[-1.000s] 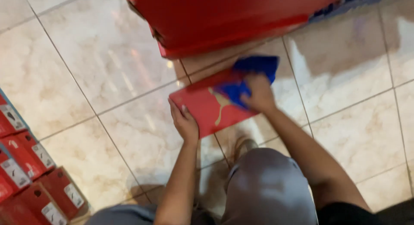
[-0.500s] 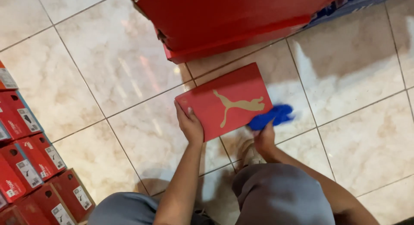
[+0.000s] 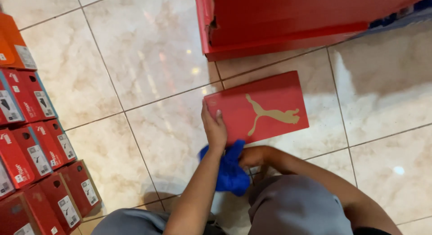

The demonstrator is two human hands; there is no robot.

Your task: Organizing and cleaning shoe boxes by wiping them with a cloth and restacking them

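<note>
On the tiled floor [image 3: 148,59], blue cloth [image 3: 230,172] now nearer, right fingers [image 3: 245,160] clamped on it.

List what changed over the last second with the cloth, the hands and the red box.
The right hand drew the blue cloth off the lid, down past the near edge of the red shoebox, toward the knees. The left hand stayed gripping the box's left end; the box stayed flat on the tiles, lid shut.

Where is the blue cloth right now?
In the head view, the blue cloth is low at centre, in the right hand, under the left hand and below the red box.
</note>
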